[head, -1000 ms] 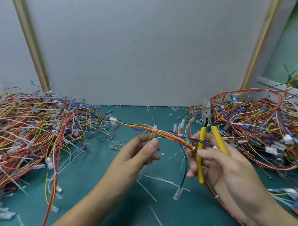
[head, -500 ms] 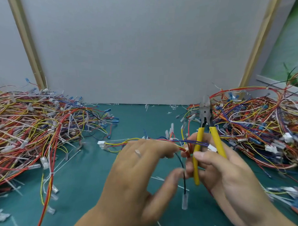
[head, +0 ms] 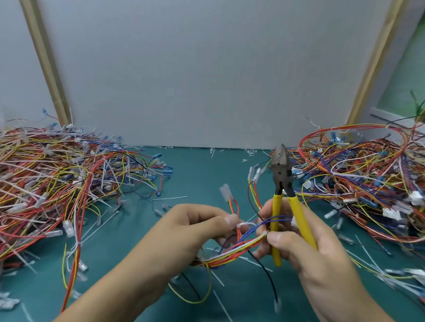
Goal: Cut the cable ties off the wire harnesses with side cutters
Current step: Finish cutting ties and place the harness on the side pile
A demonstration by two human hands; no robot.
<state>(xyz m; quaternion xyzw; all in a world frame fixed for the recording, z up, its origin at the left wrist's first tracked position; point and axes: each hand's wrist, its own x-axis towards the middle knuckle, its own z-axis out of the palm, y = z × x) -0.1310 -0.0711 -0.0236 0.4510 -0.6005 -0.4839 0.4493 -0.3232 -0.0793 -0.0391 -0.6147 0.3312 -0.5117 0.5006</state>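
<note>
**Green worktop, two heaps of wire, one harness in hand**

Green matting covers the worktop (head: 206, 175), which ends at a grey back panel (head: 209, 76) framed by two slanting wooden battens (head: 41, 53). Seen from the head camera, a big tangle of red, yellow and blue wires, the left heap (head: 49, 179), fills the left side. A similar right heap (head: 362, 180) lies on the right. Loose white cut ties (head: 169, 198) are scattered on the bare mat between them.

Both hands are near the middle, close to the person. The left hand (head: 187, 234) has its thumb and forefinger pinched on a small white cable tie (head: 244, 224), just above the harness (head: 237, 251). That harness is a bundle of red, yellow, white and blue wires, and it runs from under the left hand up to the right hand (head: 311, 256).

The right hand's fingers are curled round the yellow handles of the side cutters (head: 282, 173), and its thumb and forefinger also nip the end of the harness. The cutters stand nearly upright with their dark jaws pointing away from the person, slightly parted and clear of the wires. A black wire hangs from the harness to the mat.
</note>
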